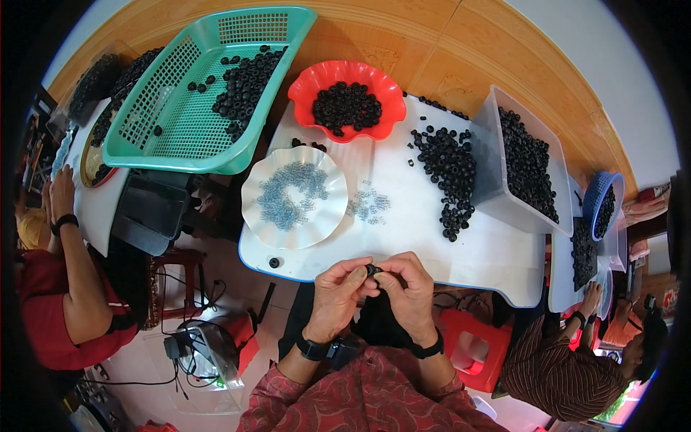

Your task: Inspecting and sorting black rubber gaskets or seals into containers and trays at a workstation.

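Just over the near edge of the white table [425,253], my left hand [342,291] and my right hand [405,294] meet, thumbs and fingertips pinched together on one small black ring-shaped part [372,270]. Fingers cover most of it. On the table ahead, a white wavy-rimmed plate [253,198] bears many tiny bluish clear pieces [288,198], with more of these spread beside it. A single black part [274,263] lies near the left front corner. To the right spreads a loose heap of black parts [448,173].
At the back stand a red scalloped bowl [396,108] of black parts and a green basket [144,155]. A clear bin [497,198] full of black parts stands right. Co-workers sit left [79,295] and right [561,363]. A red stool [471,345] and cables [188,345] are below.
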Tool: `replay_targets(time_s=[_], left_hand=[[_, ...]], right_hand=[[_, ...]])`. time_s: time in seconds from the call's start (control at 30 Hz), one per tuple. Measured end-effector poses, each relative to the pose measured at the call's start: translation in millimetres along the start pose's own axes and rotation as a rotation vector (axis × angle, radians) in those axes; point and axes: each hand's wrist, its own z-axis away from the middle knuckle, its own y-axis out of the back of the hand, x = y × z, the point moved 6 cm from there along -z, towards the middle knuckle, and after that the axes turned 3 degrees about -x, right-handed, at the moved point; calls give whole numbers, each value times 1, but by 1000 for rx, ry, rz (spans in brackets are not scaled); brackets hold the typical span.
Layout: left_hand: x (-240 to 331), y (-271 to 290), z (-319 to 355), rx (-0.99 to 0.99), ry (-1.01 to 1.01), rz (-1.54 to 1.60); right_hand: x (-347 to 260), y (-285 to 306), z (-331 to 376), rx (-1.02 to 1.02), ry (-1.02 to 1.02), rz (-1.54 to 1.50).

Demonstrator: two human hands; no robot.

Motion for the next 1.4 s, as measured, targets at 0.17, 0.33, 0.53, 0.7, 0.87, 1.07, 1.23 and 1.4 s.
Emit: replay_targets(time_s=[0.17,0.33,0.53,0.7,0.87,1.07,1.23,1.4], left_hand=[[8,-4,4,104,-3,-185],[16,-10,7,144,-44,-344],[16,-13,8,124,-40,-375],[12,-14,7,161,-26,-384],[12,-12,7,182,5,-363],[7,-7,6,181,41,-339],[7,-7,6,170,6,-434],[9,-10,6,152,-15,-452]], right_hand=[[-17,-2,-3,-9,104,157],[-17,-6,-3,-40,108,138],[-24,-4,-1,-66,188,400],[-18,-6,2,-62,155,426],[-16,-8,5,-59,132,424],[-11,-9,7,-73,67,373],[-7,-9,9,-44,7,344],[-6,-9,7,-34,8,340]])
